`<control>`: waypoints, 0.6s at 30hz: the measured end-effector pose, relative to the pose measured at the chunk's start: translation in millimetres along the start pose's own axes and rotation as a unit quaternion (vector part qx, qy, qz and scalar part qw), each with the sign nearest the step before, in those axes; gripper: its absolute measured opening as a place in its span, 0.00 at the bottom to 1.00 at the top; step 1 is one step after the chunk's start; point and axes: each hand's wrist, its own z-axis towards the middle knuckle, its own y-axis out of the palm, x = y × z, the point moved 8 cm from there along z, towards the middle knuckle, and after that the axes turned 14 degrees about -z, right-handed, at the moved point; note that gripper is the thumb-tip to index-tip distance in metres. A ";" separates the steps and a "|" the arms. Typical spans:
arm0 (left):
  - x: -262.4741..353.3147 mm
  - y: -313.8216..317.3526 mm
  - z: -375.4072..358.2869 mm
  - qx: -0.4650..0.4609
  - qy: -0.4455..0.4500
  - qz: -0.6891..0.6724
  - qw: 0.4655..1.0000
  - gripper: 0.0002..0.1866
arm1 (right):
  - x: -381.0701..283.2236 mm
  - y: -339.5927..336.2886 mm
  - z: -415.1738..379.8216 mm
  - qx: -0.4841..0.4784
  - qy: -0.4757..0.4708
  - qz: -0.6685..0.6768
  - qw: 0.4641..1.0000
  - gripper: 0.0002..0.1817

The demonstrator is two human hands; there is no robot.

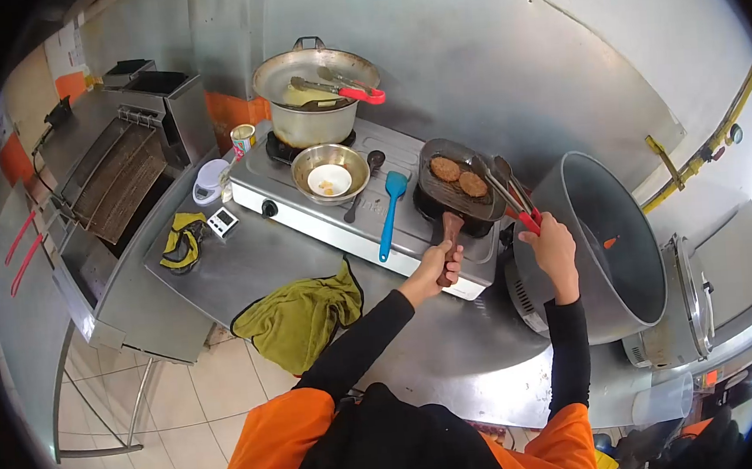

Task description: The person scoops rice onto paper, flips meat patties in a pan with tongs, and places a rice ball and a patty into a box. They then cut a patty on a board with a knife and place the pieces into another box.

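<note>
My left hand [435, 269] is wrapped round the brown handle [451, 234] of a dark grill pan [456, 201] on the stove's right burner. Two browned patties [445, 169] lie in the pan, side by side. In my right hand [553, 253] is a pair of tongs [505, 189] with red grips, closed round near the grip end. The metal arms of the tongs reach up over the pan's right edge, their tips beside the patties. A blue silicone brush or spatula [391, 214] rests on the stove left of the pan.
A large pot [314, 121] with a pan and red tongs on top stands on the left burner. Nearby are a metal bowl [306, 163], a green cloth [303, 318], a timer [222, 222] and a scale [210, 182]. Close on the right is a big grey container [557, 200]; a fryer [120, 187] stands left.
</note>
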 end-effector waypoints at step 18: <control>-13.9 6.3 -3.8 0.016 0.043 0.029 0.999 0.13 | 11.1 13.5 -13.3 0.003 0.032 0.004 0.999 0.18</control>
